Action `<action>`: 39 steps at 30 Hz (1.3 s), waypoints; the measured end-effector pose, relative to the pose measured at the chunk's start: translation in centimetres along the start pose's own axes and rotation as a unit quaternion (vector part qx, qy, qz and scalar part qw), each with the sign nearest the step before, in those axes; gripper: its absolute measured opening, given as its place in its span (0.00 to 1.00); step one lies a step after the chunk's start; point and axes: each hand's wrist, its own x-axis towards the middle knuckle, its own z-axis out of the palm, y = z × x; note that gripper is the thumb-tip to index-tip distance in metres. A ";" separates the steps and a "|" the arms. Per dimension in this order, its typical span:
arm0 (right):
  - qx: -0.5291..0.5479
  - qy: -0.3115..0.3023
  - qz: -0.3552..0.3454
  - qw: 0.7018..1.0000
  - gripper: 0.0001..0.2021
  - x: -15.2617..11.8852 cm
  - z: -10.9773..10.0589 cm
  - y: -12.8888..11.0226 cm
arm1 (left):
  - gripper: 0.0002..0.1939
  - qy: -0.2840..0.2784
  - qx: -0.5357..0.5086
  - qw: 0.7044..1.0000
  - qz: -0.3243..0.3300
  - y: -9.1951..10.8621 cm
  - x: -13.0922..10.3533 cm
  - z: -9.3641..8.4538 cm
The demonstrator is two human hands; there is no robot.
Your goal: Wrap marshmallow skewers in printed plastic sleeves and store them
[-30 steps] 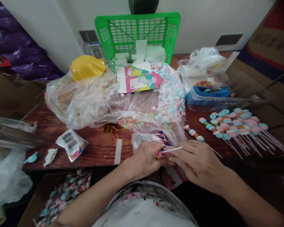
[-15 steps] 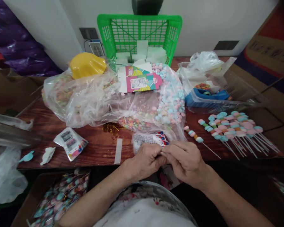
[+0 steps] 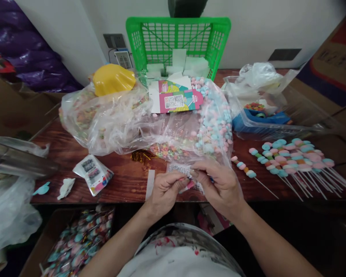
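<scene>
Over the table's front edge, my left hand [image 3: 167, 192] is closed in a pinch. At its fingertips shows a small pink-and-white piece [image 3: 188, 186], too blurred to name surely. My right hand [image 3: 219, 184] is just beside it, thumb and fingers pinched together; what they hold is hidden. Behind and between the hands lie printed clear bags [image 3: 175, 168], partly covered by them. Close to the right hand is a marshmallow skewer [image 3: 243, 167] on a white stick. Further right lies a pile of similar marshmallow skewers [image 3: 298, 156].
Large clear bags of marshmallows [image 3: 216, 123] and colourful rings [image 3: 83, 111] fill the table's middle. Behind stands a green basket [image 3: 178, 21]. A clear tub [image 3: 276, 129] sits right, a stack of printed bags [image 3: 92, 175] left. Below left is a box of wrapped skewers [image 3: 80, 238].
My hands, pressed together before, have drawn slightly apart, and the pink-and-white piece now shows between them. The view has shifted a little, so the table's things appear further right.
</scene>
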 end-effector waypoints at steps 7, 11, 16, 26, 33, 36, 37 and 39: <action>0.129 0.055 0.158 0.977 0.01 -1.4 2.7 0.4 | 0.11 0.086 -0.096 0.987 -0.101 0.8 0.6 0.8; 0.109 0.091 0.118 0.983 0.06 -1.3 3.2 0.5 | 0.23 0.081 -0.158 0.962 -0.207 0.3 -0.7 1.4; 0.097 0.063 0.127 0.985 0.07 -1.7 3.3 0.8 | 0.24 0.095 -0.304 0.902 -0.292 0.0 -1.7 2.1; 0.118 0.033 0.153 0.981 0.09 -2.5 3.0 1.2 | 0.25 0.050 -0.174 0.957 -0.227 -0.1 -1.9 1.8; -0.003 0.113 0.068 0.991 0.06 -3.5 4.1 1.1 | 0.19 -0.040 -0.192 0.953 -0.233 1.0 -2.8 1.7; -0.049 0.131 0.012 0.990 0.07 -3.7 5.1 1.1 | 0.18 -0.023 -0.109 0.975 -0.194 1.4 -2.9 2.0; -0.043 0.126 0.008 0.991 0.07 -3.7 5.2 1.1 | 0.18 -0.013 -0.097 0.977 -0.192 1.4 -2.8 2.0; 0.004 0.100 0.039 0.994 0.07 -3.4 5.1 1.0 | 0.19 -0.003 -0.105 0.973 -0.206 1.2 -2.7 1.9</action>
